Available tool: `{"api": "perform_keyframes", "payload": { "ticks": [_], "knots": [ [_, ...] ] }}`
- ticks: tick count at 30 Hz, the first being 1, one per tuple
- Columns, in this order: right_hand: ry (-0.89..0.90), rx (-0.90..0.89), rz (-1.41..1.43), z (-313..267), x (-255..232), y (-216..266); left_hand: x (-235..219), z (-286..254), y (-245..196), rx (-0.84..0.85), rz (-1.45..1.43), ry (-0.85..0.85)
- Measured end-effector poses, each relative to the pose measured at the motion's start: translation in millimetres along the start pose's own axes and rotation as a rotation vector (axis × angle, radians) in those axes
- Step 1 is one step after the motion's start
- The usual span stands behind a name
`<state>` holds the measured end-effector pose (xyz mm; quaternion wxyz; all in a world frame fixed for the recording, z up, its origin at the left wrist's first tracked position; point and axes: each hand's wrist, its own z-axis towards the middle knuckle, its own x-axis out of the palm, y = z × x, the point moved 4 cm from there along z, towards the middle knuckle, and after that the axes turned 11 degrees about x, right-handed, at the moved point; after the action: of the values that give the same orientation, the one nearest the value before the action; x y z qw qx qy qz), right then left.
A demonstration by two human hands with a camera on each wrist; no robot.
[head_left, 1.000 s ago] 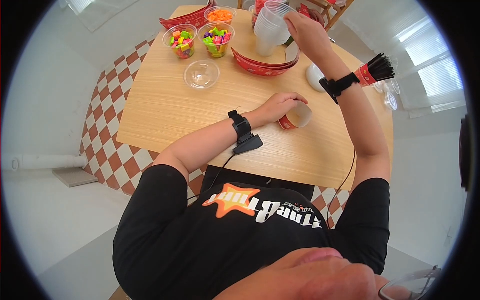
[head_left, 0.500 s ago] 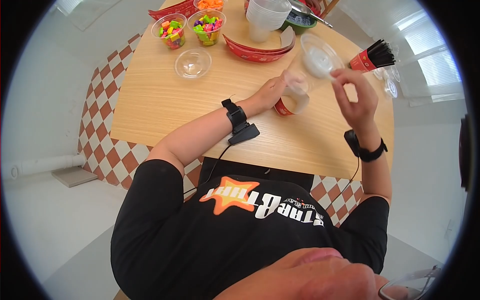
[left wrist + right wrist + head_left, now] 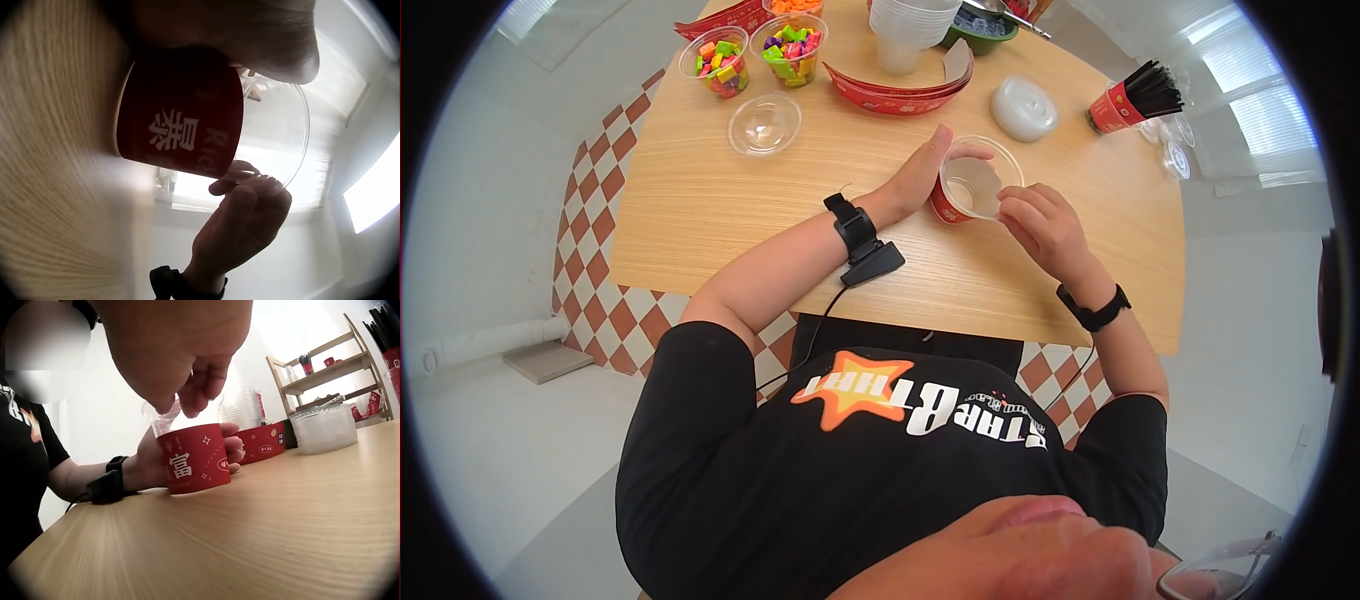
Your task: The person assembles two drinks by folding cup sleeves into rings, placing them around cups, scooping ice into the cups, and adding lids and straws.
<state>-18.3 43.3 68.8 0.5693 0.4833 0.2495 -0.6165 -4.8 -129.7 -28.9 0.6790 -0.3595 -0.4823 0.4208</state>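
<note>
A red paper sleeve (image 3: 946, 207) with white characters stands on the table, a clear plastic cup (image 3: 973, 181) inside it. In the left wrist view the cup (image 3: 275, 128) rises well above the sleeve (image 3: 178, 119). My left hand (image 3: 922, 172) holds the sleeve from the left and far side, the fingers partly hidden behind it; in the right wrist view its fingertips show past the sleeve's (image 3: 199, 459) edge. My right hand (image 3: 1045, 228) pinches the cup's rim on the right, as the left wrist view also shows that hand (image 3: 240, 222).
Clear cups of colourful pieces (image 3: 722, 68), a domed lid (image 3: 765, 125), stacked red sleeves (image 3: 895, 97) and nested clear cups (image 3: 912, 25) stand farther back. Beyond my hands are stacked lids (image 3: 1024, 108), a green bowl (image 3: 985, 28) and a red holder of black straws (image 3: 1112, 108).
My right hand has come from the cup stack with a clear cup, now inside the sleeve. My left hand has stayed at the sleeve. The head view has shifted slightly.
</note>
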Motion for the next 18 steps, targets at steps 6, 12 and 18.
{"api": "perform_keyframes", "payload": {
  "ticks": [6, 12, 18],
  "knots": [
    [0.027, 0.008, 0.014, -5.3, 5.8, -4.3, -2.5, 2.0, 7.6, -0.044, -0.051, 0.02],
    [0.009, 0.056, 0.04, -4.1, 9.6, -9.2, -5.8, 4.9, 7.6, 0.084, 0.025, -0.006],
    [-0.219, 0.288, 0.172, -22.8, -5.2, -9.1, -6.5, 4.7, 2.0, 0.182, 0.0, -0.085]
  ]
}}
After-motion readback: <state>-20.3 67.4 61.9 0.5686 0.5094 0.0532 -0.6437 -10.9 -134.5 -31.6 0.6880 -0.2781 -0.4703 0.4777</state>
